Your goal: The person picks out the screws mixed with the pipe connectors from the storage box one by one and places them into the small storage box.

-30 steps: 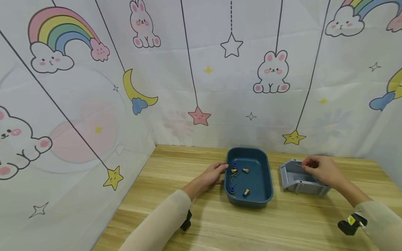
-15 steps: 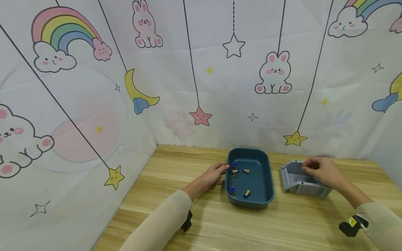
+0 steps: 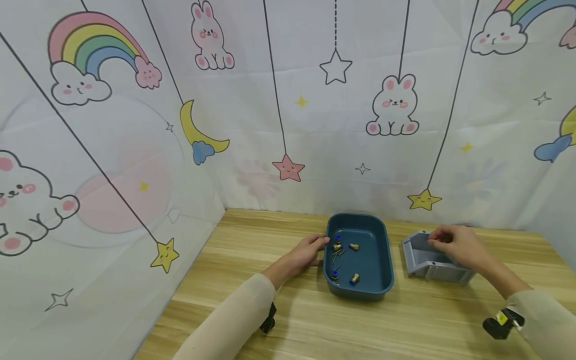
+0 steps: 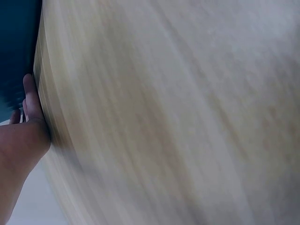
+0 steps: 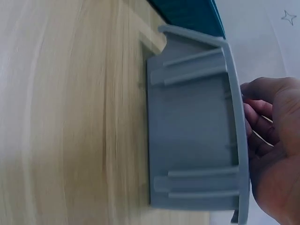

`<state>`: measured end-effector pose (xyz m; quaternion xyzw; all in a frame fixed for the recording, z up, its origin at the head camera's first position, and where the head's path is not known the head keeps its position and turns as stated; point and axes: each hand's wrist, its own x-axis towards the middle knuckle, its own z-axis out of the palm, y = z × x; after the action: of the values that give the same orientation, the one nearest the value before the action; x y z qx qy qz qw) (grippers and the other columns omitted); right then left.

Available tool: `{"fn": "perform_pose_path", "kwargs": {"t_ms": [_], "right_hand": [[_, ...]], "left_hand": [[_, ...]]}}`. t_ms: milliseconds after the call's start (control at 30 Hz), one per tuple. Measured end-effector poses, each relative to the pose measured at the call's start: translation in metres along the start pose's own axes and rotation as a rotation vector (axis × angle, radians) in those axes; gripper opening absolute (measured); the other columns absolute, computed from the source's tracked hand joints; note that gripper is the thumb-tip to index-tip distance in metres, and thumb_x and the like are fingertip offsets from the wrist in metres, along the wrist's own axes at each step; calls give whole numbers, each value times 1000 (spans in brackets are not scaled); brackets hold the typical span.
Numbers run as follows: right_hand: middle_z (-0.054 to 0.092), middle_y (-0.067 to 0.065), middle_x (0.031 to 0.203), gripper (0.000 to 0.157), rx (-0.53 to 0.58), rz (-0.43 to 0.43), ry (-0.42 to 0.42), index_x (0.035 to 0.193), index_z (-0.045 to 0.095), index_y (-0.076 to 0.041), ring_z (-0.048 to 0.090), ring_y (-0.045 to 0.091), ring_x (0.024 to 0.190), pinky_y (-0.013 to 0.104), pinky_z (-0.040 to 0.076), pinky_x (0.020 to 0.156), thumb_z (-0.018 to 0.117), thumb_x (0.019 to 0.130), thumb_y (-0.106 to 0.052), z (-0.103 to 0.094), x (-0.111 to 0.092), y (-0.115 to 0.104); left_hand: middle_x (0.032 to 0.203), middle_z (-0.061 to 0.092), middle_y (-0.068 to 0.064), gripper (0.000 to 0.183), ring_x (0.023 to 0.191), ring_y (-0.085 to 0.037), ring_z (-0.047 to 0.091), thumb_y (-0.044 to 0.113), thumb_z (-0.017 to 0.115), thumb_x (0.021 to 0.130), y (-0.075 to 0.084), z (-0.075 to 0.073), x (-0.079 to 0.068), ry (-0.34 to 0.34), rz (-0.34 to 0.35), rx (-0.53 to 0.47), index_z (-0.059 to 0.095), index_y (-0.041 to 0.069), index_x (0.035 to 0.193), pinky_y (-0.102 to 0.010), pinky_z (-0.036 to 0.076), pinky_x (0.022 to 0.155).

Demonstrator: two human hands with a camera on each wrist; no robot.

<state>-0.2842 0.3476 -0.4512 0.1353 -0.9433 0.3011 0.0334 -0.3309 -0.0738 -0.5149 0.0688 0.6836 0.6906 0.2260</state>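
Note:
My left hand (image 3: 310,249) lies against the left side of a dark blue tray (image 3: 388,265), its fingers at the rim. In the left wrist view the fingers (image 4: 32,96) stretch along the tray's wall. The tray holds several brass fittings with blue ends, one fitting (image 3: 355,278) near its front, and several thin pins (image 3: 336,254). My right hand (image 3: 461,245) hovers over the open grey bin (image 3: 436,270), thumb and fingertips drawn together. Whether a small thing sits between them cannot be seen. In the right wrist view the bin's wall (image 5: 197,126) partly hides the fingertips.
Tray and bin stand side by side on a wood-grain table (image 3: 270,320), with a narrow gap between them. A white cloth (image 3: 252,115) with cartoon prints hangs behind and at the left. Each wrist carries a small black device (image 3: 501,324).
A second ago a thin pin stuck out of my right fingertips; it no longer shows. The right hand has stayed over the bin, shifting slightly left. The left hand remains at the tray.

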Motion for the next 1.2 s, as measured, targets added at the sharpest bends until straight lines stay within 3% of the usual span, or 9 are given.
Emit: {"fn": "perform_pose_path", "kwargs": {"t_ms": [567,1200], "right_hand": [[71,-1,91,11,46,-112,-5,104,75,-6,63,11,81,28,54,67,72,102,-16,14,19,-34],[71,-2,91,13,71,-134,-10,105,76,-7,66,13,82,29,55,66,74,101,-19,26,31,-56]], "left_hand": [[148,57,-17,56,141,-31,52,35,58,110,1,3,0,-7,7,5,50,-1,151,-45,60,99],[150,54,-22,59,140,-32,52,32,56,110,-1,2,-1,-27,34,-17,43,-4,155,-46,61,98]]}}
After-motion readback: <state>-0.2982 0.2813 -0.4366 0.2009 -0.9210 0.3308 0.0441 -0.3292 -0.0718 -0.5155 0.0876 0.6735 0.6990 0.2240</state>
